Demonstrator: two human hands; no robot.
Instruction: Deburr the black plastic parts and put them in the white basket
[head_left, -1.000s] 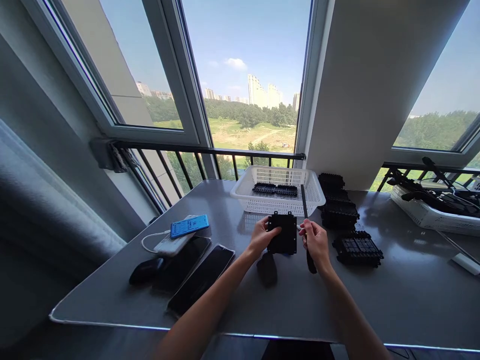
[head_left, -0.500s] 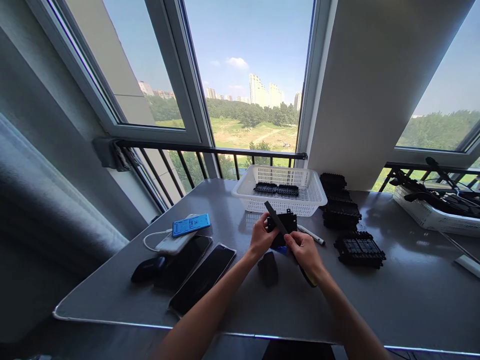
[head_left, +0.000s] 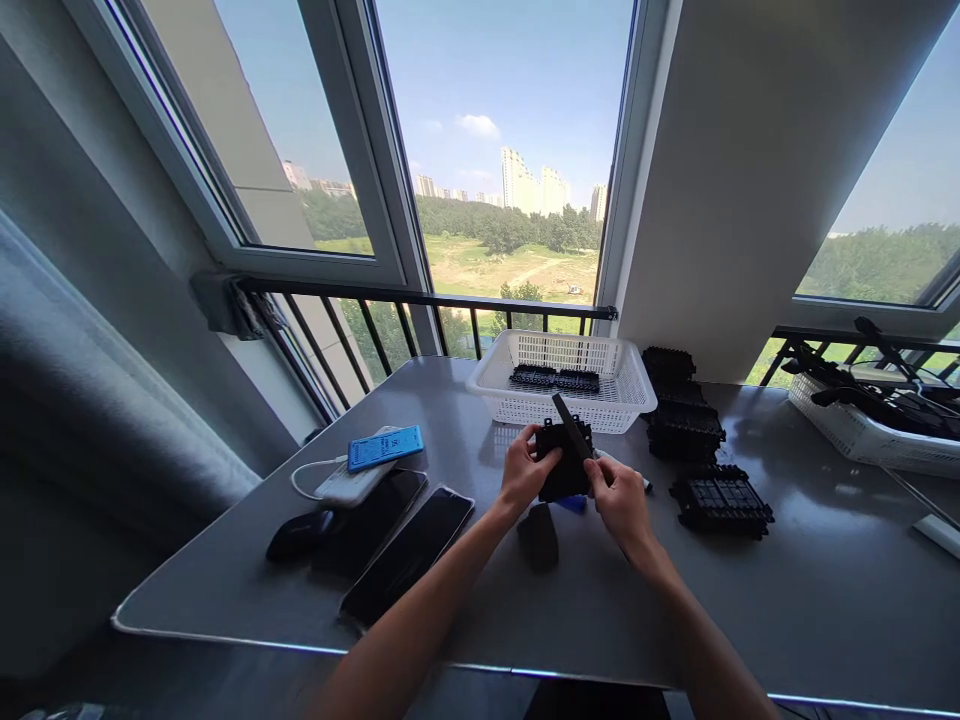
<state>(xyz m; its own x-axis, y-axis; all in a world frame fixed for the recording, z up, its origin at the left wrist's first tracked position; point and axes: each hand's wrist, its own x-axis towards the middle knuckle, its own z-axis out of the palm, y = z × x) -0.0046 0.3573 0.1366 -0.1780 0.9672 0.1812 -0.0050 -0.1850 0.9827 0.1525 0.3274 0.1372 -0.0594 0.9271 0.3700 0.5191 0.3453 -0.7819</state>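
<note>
My left hand (head_left: 526,470) is closed on the left side of a black plastic part (head_left: 556,480), its thumb lying over the near face. In my right hand (head_left: 619,497) is a long, dark, flat file (head_left: 571,425), its blade slanting up to the left across the part's upper right. The file's handle is hidden behind my right hand. Below the part lies a dark rounded object (head_left: 538,538) on the table, with a blue item (head_left: 574,503) partly showing beside it. A white pen (head_left: 646,485) is mostly covered by my right hand.
Behind my hands stands a white basket (head_left: 495,402) holding black parts (head_left: 555,378). More black parts (head_left: 684,430) are stacked at right, one (head_left: 724,500) nearer. Phones (head_left: 409,555), a power bank (head_left: 356,485) and a mouse (head_left: 298,535) lie left. Another basket (head_left: 847,425) sits far right.
The file has slid to the right across the part and stands steeper, my right hand moving with it. More of the part's face now shows; my left hand keeps its hold.
</note>
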